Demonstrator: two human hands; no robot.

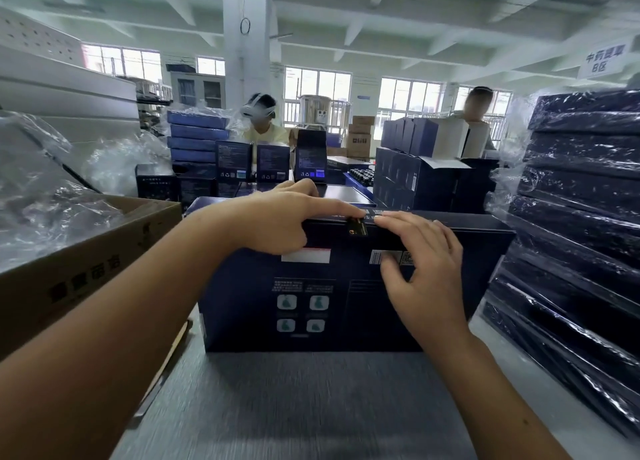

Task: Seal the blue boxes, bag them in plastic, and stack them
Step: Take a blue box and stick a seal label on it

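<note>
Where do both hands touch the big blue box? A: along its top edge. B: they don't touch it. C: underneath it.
A: the left hand and the right hand both lie on the top edge of the blue box, fingertips meeting by a small sticker.

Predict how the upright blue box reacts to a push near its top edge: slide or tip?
Likely tips: the blue box stands tall on a narrow edge on the table. Probably stiff, since its faces look flat under the left hand and right hand. Its smooth card may slip.
</note>
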